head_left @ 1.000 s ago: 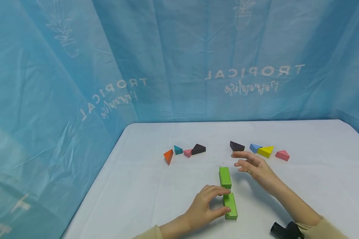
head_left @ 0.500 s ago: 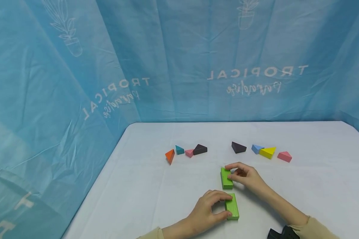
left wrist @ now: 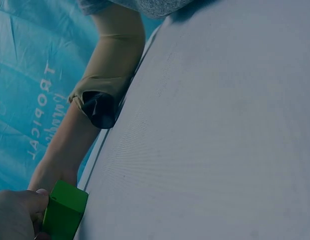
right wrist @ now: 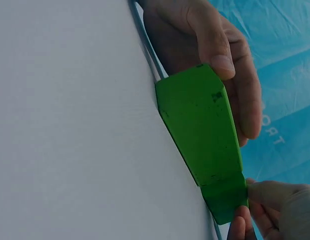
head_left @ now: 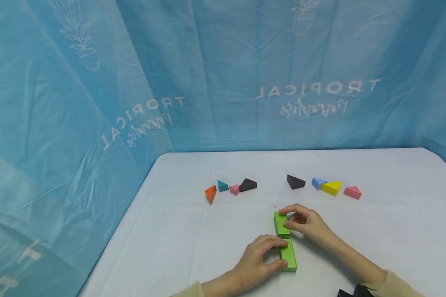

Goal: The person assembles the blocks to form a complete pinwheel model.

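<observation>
Two green rectangular blocks lie end to end on the white table, their ends touching or nearly so. My left hand (head_left: 254,262) holds the near green block (head_left: 290,256) from its left side, thumb by the near end and fingers by the far end. From the right, my right hand (head_left: 308,223) pinches the far green block (head_left: 280,222) between thumb and fingers. In the right wrist view, the near block (right wrist: 200,125) looks large, with the left thumb (right wrist: 222,65) at its end. The left wrist view shows a green block (left wrist: 64,212) beside the left hand (left wrist: 12,215).
Farther back on the table (head_left: 171,231) lie an orange triangle (head_left: 210,194), a teal piece (head_left: 222,186), a pink piece (head_left: 234,189) and a black piece (head_left: 248,185). To the right are another black piece (head_left: 295,182), a blue (head_left: 318,183), a yellow (head_left: 331,187) and a pink one (head_left: 352,192). Blue curtains (head_left: 223,82) hang behind.
My right hand came down from above and took hold of the far green block. That block has since slid toward the near one, closing the gap. The left hand stays at the near block.
</observation>
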